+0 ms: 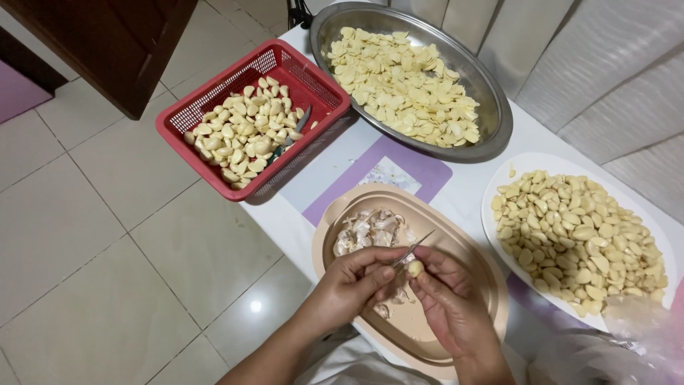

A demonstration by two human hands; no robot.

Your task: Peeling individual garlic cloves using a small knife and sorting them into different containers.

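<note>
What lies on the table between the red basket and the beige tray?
In the head view, a purple mat lies flat on the white table between the red basket and the beige tray; nothing stands on it.

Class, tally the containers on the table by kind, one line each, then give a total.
Red plastic mesh basket: 1
Round steel pan: 1
White oval plate: 1
Beige oval tray: 1
Total: 4
</note>
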